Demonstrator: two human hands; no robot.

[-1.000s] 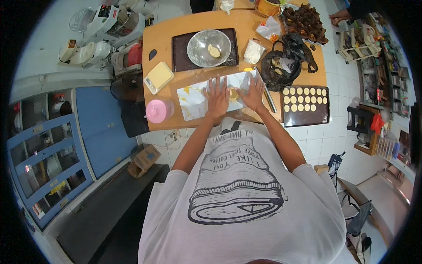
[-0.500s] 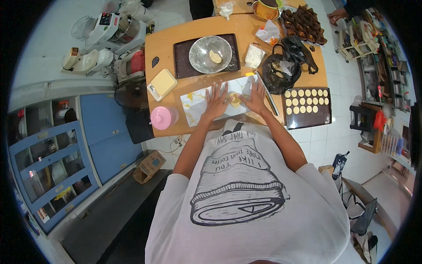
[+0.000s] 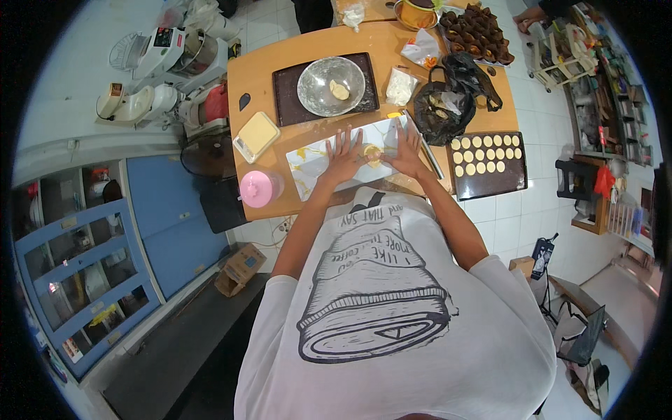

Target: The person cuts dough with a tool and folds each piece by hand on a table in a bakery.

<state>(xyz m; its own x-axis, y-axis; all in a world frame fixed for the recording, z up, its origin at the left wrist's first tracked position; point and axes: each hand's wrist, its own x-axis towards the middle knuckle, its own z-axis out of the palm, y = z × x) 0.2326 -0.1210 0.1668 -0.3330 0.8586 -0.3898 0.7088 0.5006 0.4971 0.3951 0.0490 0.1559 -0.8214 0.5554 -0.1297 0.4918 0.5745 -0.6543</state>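
My left hand (image 3: 343,155) and my right hand (image 3: 404,150) lie flat with fingers spread on a white marbled board (image 3: 315,161) on the wooden table (image 3: 266,77). Between the two hands sits a small pale yellow piece of dough (image 3: 372,153), touched at its sides by both. Neither hand grips anything. To the right, a dark baking tray (image 3: 490,178) carries rows of round pale dough pieces. Beyond the board a metal bowl (image 3: 329,84) with a lump of dough stands on another dark tray (image 3: 287,98).
A pink lidded container (image 3: 259,187) and a yellow-filled square tub (image 3: 256,135) stand at the table's left. A black bag (image 3: 444,105), white bags and a tray of dark pastries (image 3: 476,31) crowd the right. Mixers (image 3: 161,63) sit left; blue cabinets (image 3: 91,273) below them.
Both hands have drawn closer together around the dough piece on the board. The view has shifted slightly; nothing else on the table has moved.
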